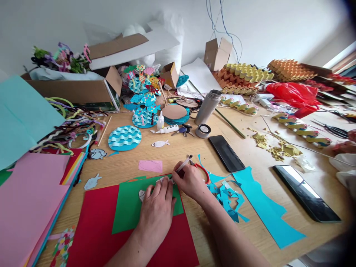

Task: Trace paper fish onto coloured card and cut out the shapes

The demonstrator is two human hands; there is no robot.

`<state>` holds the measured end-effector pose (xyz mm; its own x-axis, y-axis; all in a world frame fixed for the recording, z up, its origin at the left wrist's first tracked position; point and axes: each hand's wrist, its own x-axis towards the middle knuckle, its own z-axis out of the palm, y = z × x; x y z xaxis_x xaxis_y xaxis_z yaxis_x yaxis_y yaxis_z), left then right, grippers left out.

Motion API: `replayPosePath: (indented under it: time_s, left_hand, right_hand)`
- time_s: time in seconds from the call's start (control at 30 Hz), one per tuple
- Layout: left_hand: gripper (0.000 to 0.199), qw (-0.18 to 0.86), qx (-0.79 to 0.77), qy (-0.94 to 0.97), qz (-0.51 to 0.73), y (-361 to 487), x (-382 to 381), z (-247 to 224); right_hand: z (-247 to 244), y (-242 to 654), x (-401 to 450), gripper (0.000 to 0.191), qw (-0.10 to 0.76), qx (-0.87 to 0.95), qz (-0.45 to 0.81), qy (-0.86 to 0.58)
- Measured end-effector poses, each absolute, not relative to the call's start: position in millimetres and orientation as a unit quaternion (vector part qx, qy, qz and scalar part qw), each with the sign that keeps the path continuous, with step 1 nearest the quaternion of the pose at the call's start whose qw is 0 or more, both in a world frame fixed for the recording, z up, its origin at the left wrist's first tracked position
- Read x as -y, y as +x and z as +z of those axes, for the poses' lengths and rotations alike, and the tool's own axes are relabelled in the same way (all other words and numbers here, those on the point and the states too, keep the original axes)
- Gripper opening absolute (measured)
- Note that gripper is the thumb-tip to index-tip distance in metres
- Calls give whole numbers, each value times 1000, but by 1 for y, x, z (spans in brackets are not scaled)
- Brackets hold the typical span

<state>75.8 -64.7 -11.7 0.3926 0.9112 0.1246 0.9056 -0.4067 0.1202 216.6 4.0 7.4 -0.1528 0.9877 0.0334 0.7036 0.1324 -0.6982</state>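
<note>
1. A red sheet (94,222) is laid on the counter (172,152), partly covered by a green sheet (126,211).
2. On the green sheet, a white fish cutout (141,195) is partly hidden under the left hand (158,207), which is laid flat with nothing grasped.
3. A pen (184,164) is gripped in the right hand (190,181), its lower end held at the green sheet's far edge.
4. Beside the right hand, red-handled scissors (205,171) are partly covered.
5. Beyond the hands, a pink slip (150,166) is marked with a fish outline.
6. Farther off, a wave-trimmed blue disc (125,138) and an upright metal flask (208,106) are seen.
</note>
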Motion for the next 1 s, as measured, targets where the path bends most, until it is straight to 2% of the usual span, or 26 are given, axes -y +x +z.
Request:
replayPosePath:
  time_s: [0.33,0.73,1.0]
  left_hand:
    - [38,13,-547,831,96,76,65,-9]
    - [37,5,-547,831,100,76,65,-11]
    - [37,13,-550,829,99,76,66,-10]
  right_hand:
    - [8,217,-6,8,243,696,295,-608]
    - [4,221,-7,9,263,695,263,-615]
    - [6,222,-7,10,247,689,250,-634]
